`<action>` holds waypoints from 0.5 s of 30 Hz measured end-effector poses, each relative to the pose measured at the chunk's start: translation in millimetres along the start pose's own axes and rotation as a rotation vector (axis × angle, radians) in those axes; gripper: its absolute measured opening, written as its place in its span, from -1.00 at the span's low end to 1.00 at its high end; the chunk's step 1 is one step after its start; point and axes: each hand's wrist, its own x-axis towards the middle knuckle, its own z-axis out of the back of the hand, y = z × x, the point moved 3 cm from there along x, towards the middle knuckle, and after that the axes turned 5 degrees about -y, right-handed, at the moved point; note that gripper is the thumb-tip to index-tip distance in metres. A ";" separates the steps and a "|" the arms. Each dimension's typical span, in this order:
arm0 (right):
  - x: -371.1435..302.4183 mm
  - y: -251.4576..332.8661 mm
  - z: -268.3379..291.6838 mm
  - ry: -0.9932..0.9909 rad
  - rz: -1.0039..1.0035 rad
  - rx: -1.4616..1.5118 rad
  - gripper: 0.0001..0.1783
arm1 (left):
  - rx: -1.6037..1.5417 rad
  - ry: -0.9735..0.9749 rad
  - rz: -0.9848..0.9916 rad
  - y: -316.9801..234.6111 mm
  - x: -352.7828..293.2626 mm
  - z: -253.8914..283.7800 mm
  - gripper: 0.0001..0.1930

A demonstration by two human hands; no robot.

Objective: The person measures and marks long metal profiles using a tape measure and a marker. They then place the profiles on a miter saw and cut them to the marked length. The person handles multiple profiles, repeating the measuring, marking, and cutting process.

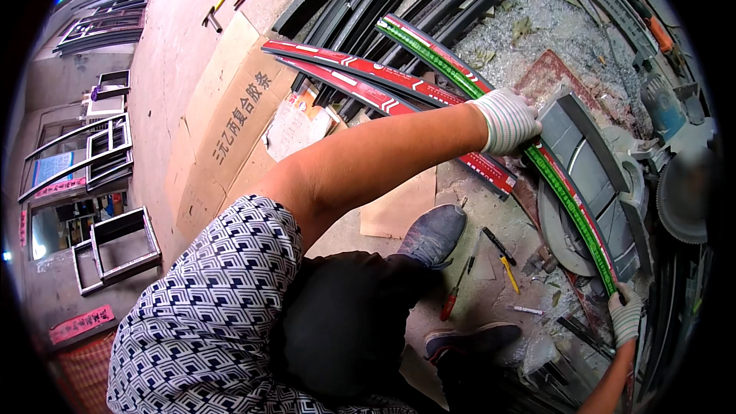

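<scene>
A long profile bar (573, 205) with green and red protective film lies across the grey metal bed of a cutting saw (576, 138). My left hand (508, 121), in a white striped knit glove, is closed around the bar near its middle. At the bar's near right end, my right hand (625, 313), gloved the same way, has its fingers closed on it. Two more bars (360, 66) in red and white film lie to the left, passing beneath my left forearm. Part of their length is hidden by that arm.
A toothed round blade (685, 203) stands at the right of the saw bed. Dark profiles (368, 11) are piled at the back beside flattened cardboard (222, 138). A red-handled screwdriver (452, 299) and a yellow-handled tool (509, 272) lie near my shoes (433, 234).
</scene>
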 end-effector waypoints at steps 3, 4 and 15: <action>2.4 2.7 -2.4 0.000 -0.020 0.012 -0.74 | -0.007 0.033 0.010 2.1 0.7 -4.7 -0.58; 2.6 5.0 -3.3 -0.014 -0.013 0.006 -0.74 | 0.002 0.021 0.004 3.2 -0.2 -6.1 -0.58; -4.8 10.9 1.5 -0.055 -0.003 -0.189 -0.72 | 0.013 0.017 0.004 -1.2 5.1 -9.9 -0.70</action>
